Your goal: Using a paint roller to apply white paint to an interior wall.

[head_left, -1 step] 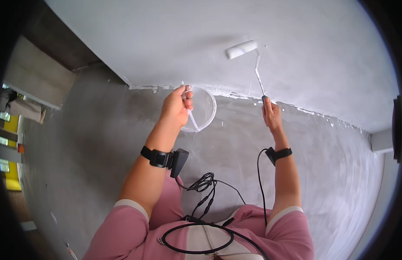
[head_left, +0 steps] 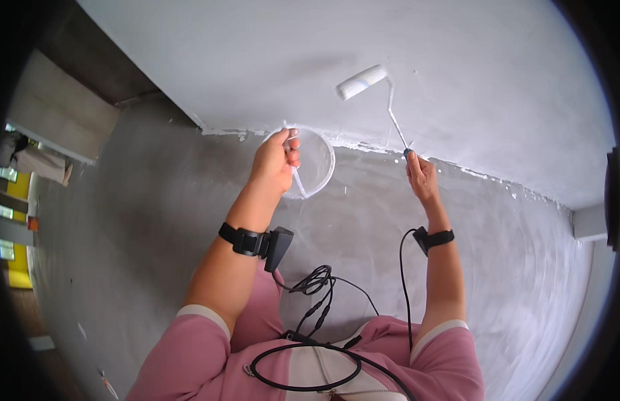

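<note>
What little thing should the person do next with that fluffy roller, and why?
Perhaps the right hand should gently press the white roller to the grey wall and roll it a bit. It's already raised in front of the wall, though touching is hard to tell, and the left hand holds the white bucket apart from it.

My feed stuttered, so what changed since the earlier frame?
The roller has swung slightly left and lower in view. Nothing was grasped or released: the right hand still holds the roller, the left hand the bucket.
</note>
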### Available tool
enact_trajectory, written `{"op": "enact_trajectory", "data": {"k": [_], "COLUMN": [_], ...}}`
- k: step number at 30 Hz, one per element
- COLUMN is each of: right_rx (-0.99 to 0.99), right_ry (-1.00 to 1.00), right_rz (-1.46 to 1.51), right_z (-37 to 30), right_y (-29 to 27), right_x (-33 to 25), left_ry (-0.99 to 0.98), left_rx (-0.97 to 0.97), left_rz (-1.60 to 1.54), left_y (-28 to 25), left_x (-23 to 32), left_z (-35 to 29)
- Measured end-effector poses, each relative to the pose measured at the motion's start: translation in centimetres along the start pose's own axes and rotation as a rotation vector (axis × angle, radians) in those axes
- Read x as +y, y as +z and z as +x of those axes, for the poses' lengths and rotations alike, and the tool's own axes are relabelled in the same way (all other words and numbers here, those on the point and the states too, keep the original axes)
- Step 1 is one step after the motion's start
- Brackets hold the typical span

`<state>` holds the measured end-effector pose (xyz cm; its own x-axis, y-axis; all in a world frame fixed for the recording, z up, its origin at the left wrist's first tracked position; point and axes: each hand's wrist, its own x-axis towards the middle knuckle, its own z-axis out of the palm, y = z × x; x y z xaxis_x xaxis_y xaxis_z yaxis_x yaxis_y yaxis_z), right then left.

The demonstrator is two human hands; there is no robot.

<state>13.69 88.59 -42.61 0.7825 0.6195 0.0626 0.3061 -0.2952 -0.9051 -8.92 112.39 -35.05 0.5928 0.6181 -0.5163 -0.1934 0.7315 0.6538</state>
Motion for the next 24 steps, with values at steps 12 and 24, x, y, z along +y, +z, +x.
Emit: {"op": "enact_trajectory", "data": {"k": [12,24], "right_rx": [-0.294,-0.274], "right_ry": [-0.234,-0.459], "right_rz": [-0.6,-0.982], "right_z": [-1.8,-3.5], "right_y": [1.0,6.0], "right_x": [-11.3,-9.0], "left_ry": [0.074,-0.071], "left_rx": [-0.04,-0.202], "left_rz": [0.254,0.642], "left_y": [0.5,0.7], "left_x": [-0.7,-3.9], "left_z": [0.6,2.2]}}
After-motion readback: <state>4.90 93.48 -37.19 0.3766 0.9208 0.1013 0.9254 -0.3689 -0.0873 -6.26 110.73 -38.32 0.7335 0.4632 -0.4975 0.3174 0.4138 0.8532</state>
